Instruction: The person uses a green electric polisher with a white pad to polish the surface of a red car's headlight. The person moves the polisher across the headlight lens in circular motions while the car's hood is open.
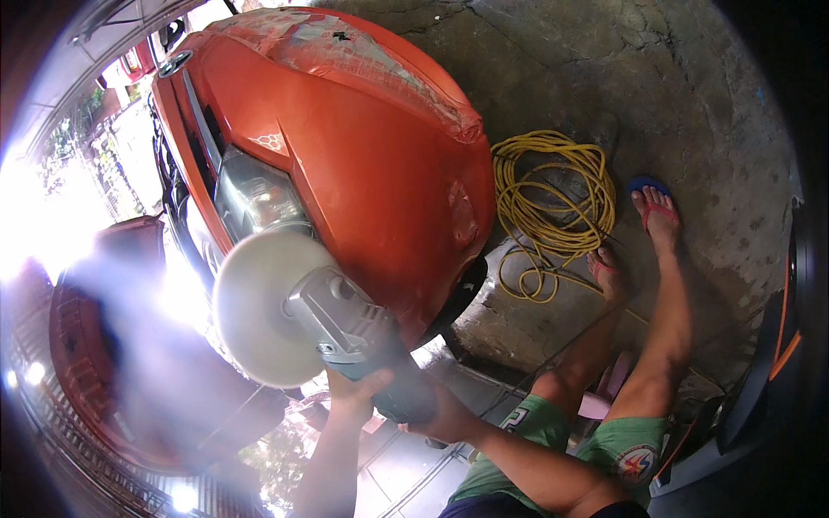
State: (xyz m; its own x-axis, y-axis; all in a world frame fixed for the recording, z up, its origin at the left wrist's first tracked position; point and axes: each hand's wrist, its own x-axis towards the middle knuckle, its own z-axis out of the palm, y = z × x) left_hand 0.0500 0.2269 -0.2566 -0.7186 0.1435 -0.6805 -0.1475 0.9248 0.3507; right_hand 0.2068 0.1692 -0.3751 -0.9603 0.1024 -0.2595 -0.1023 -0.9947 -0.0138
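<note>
A grey and dark teal power polisher [345, 324] is in both of my hands. My left hand [358, 393] is closed around its body just behind the grey head. Farther back, my right hand [445, 417] wraps the rear of the body, its fingers partly hidden. The round white buffing pad [263, 319] looks smeared, as if spinning. It overlaps the lower end of a clear headlight [259, 194] on an orange car [371, 164]; whether it touches the lens I cannot tell. Patchy grey, torn-looking film [345, 52] covers part of the car's far surface.
A coiled yellow cable [557, 194] lies on the concrete floor [691, 95], close to my sandalled feet [661, 211]. A dark cord runs past my legs. Another reddish vehicle part [95, 345] stands at the left under strong glare. A dark panel [760, 363] borders the right.
</note>
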